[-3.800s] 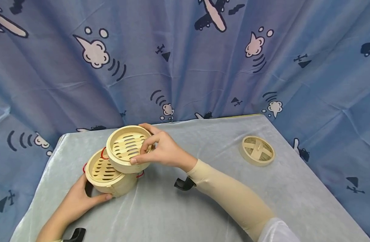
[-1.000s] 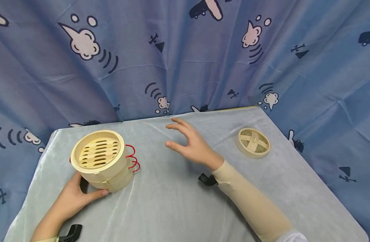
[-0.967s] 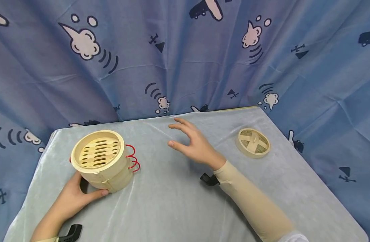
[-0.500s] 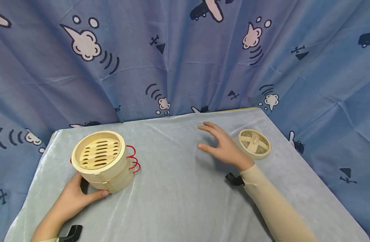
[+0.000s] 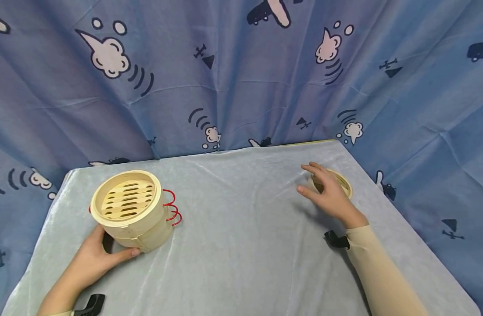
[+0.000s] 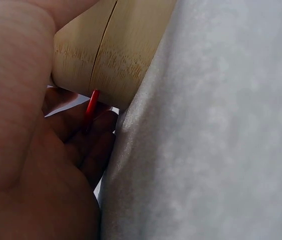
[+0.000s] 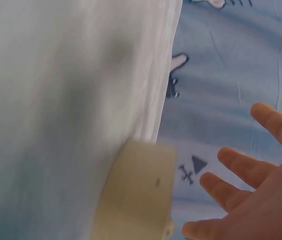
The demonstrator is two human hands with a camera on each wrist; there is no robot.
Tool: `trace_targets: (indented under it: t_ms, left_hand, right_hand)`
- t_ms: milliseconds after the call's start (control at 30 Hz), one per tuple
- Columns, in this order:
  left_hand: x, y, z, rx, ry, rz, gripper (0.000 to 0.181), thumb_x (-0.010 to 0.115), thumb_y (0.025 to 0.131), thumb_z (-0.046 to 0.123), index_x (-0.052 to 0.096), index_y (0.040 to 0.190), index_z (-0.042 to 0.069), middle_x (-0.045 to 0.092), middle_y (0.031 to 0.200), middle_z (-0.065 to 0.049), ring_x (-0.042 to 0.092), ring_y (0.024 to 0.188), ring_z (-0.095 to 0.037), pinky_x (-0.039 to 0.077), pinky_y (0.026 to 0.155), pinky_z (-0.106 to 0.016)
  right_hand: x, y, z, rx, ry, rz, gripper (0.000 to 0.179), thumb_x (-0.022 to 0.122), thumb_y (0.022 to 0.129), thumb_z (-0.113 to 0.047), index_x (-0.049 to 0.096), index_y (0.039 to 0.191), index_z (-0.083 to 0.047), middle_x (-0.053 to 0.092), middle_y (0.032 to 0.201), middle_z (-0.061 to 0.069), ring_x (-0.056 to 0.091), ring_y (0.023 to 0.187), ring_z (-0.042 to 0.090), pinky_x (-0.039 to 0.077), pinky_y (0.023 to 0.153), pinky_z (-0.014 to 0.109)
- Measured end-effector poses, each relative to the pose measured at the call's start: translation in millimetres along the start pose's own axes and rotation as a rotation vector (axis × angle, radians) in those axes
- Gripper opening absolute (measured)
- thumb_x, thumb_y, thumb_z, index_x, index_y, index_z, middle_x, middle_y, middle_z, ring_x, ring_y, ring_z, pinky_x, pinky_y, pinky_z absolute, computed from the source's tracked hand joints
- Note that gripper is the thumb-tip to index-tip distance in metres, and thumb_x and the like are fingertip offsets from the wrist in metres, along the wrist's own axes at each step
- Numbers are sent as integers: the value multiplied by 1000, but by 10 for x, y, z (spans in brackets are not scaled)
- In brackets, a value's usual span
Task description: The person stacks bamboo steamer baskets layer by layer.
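Observation:
A round bamboo steamer basket (image 5: 128,199) with a slatted floor sits stacked on a second bamboo steamer basket (image 5: 160,235) at the table's left. My left hand (image 5: 93,256) holds the lower basket from its near left side, thumb along the front and fingers round the far side. A red handle loop (image 6: 91,107) shows by those fingers in the left wrist view. Over at the right, my right hand (image 5: 330,195) hovers with spread fingers above the bamboo steamer lid (image 5: 345,183), partly covering it in the head view. The lid's side wall (image 7: 135,195) shows in the right wrist view.
Red handle loops (image 5: 176,210) stick out from the right side of the stack. Grey cloth covers the table (image 5: 233,228). A blue patterned curtain (image 5: 241,79) hangs along the back and right edges.
Earlier, my right hand held the upper basket over the lower one; the basket now rests stacked and released. The right hand has moved right to the lid. The left hand stays put.

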State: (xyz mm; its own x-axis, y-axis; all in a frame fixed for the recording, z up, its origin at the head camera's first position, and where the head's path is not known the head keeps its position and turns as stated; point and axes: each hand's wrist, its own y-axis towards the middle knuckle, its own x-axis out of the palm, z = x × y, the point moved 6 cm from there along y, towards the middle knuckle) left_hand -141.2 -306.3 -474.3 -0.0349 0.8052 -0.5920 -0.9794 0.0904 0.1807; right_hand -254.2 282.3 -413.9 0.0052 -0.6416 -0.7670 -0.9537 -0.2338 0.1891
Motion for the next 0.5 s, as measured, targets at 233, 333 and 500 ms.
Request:
trace_targets:
  t_ms: [233, 333, 500]
  left_hand:
    - [-19, 11, 26, 11, 12, -4, 108, 96, 64, 25, 32, 152, 34, 47, 143, -6, 33, 128, 6, 18, 100, -3]
    - [-18, 7, 34, 17, 12, 0, 108, 96, 64, 24, 33, 152, 33, 47, 143, -6, 33, 128, 6, 18, 101, -3]
    - [-14, 3, 19, 18, 6, 4, 109, 96, 64, 23, 32, 152, 34, 46, 144, -7, 32, 129, 6, 18, 101, -3]
  right_hand:
    - [-173, -72, 238, 22, 6, 66, 66, 76, 88, -39, 47, 147, -31, 30, 158, 8, 23, 146, 36, -9, 109, 72]
    - [-224, -93, 299, 37, 8, 74, 66, 77, 88, -38, 48, 146, -29, 30, 158, 10, 23, 145, 38, -11, 109, 71]
    - [-265, -115, 413, 96, -20, 50, 70, 76, 87, -45, 45, 148, -32, 22, 161, 11, 18, 146, 42, 4, 109, 74]
